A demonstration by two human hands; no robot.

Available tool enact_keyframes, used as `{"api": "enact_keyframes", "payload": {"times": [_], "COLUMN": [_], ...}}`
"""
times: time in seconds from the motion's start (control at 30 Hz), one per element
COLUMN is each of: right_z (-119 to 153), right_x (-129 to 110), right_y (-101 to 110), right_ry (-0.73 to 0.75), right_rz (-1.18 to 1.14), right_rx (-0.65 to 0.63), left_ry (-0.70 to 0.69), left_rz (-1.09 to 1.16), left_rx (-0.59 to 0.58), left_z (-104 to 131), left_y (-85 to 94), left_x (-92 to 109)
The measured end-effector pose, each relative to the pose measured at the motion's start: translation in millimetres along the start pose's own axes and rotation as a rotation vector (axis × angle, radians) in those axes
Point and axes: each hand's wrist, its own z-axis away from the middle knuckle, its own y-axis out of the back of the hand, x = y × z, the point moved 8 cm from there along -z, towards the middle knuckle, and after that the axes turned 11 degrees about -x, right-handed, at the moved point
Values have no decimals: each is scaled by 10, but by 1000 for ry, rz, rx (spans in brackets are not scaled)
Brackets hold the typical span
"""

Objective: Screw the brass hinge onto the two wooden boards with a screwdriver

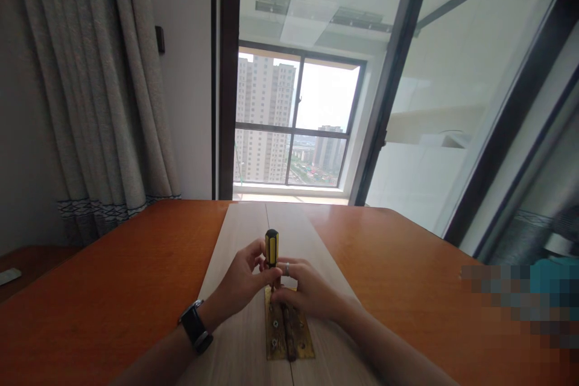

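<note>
A screwdriver (272, 247) with a yellow and black handle stands upright over a brass-coloured hinge (275, 341). My left hand (244, 277), with a black watch on its wrist, has its thumb and fingers closed around the lower handle. From the other side, my right hand (310, 289), wearing a ring, curls its fingers in by the shaft, thumb low near the hinge. What its fingertips pinch is hidden, and so is the screwdriver's tip. Screws show in holes of the hinge's left leaf. The hinge lies across the seam between two pale wooden boards (230, 325).
The boards rest lengthwise on an orange-brown wooden table (149, 289). Beyond its far edge are a dark-framed glass door (393, 84) and a window. A grey curtain (94, 84) hangs at the left. Something teal and blurred appears at the far right.
</note>
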Motion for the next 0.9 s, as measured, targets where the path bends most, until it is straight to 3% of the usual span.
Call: {"api": "enact_keyframes", "payload": {"times": [0.37, 0.67, 0.9], "right_z": [9, 21, 5], "right_x": [21, 19, 21], "right_y": [27, 30, 0], "right_ry": [11, 3, 4], "right_rz": [-40, -25, -52], "right_rx": [71, 54, 23], "left_ry": [51, -17, -35], "left_rz": [-22, -82, -42], "left_rx": [-81, -75, -86], "left_z": [34, -33, -31], "left_y": [-71, -92, -60], "left_x": [110, 267, 146]}}
